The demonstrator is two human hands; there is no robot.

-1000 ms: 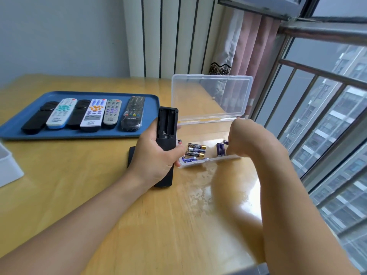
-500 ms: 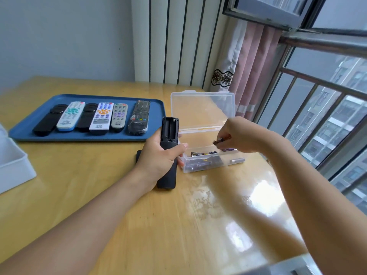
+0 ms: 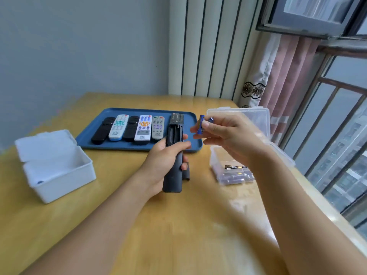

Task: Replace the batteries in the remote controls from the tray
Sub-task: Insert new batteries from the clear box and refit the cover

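Observation:
My left hand (image 3: 164, 161) grips a black remote (image 3: 173, 171) back side up, its empty battery bay (image 3: 174, 133) open at the far end. My right hand (image 3: 228, 135) pinches two blue batteries (image 3: 201, 124) just right of that bay, above the table. The clear battery box (image 3: 216, 165) sits open below my right wrist with several batteries (image 3: 236, 175) in it. The remote's black cover (image 3: 187, 171) lies on the table beside my left fingers. A blue tray (image 3: 89, 132) at the back holds several other remotes (image 3: 142, 128).
An open white plastic box (image 3: 59, 175) stands at the left on the wooden table (image 3: 119, 225). A window with metal bars (image 3: 337, 135) and a pink curtain (image 3: 288, 76) run along the right edge. A striped wall panel is behind.
My right hand has lifted out of the clear box with two batteries and moved left toward the remote's bay. The view has tilted up and left, bringing the white box into sight.

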